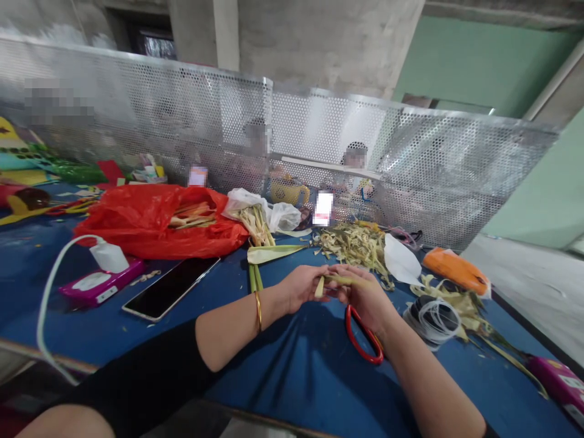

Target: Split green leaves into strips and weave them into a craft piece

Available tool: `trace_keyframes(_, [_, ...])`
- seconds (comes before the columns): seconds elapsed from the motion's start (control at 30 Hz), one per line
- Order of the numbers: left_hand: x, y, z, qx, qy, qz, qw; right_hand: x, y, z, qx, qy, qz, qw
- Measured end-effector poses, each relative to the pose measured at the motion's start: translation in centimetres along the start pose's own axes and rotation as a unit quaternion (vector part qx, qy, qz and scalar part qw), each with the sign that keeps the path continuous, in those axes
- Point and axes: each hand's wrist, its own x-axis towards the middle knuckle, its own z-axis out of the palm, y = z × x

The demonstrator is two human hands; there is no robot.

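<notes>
My left hand [308, 289] is closed in a pinch on a narrow pale yellow-green leaf strip [320, 286], which looks like dried husk. Close beside it, my right hand [360, 292] has its fingers curled on the same strip. The red handle loop of a pair of scissors [364, 337] shows just under my right palm; whether that hand also grips them I cannot tell, and the blades are hidden. A pile of shredded dry leaf scraps [353, 246] lies just beyond my hands. A longer pale leaf [276, 252] rests across green stalks to the left.
A red plastic bag [137, 219] holds more stalks. A black phone [171, 289] lies near a purple power strip [103, 283] with a white cable. Coiled clear line [433, 322] and an orange packet [456, 271] are at right. A perforated metal screen [319, 134] borders the blue table.
</notes>
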Motion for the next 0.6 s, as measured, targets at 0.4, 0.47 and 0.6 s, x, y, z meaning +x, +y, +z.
trace_keyframes(0.4, [-0.02, -0.18, -0.1, -0.025, -0.014, -0.104, 0.994, 0.13, -0.08, -0.04, -0.252, 0.038, -0.168, 0.952])
trace_keyframes(0.47, [-0.19, -0.16, 0.01, -0.01, -0.031, -0.111, 0.993, 0.17, -0.15, -0.17, -0.256, 0.048, -0.169, 0.951])
trace_keyframes(0.6, [-0.46, 0.08, 0.23, 0.003, -0.046, -0.118, 0.992, 0.38, -0.16, -0.57, -0.206, 0.053, -0.147, 0.966])
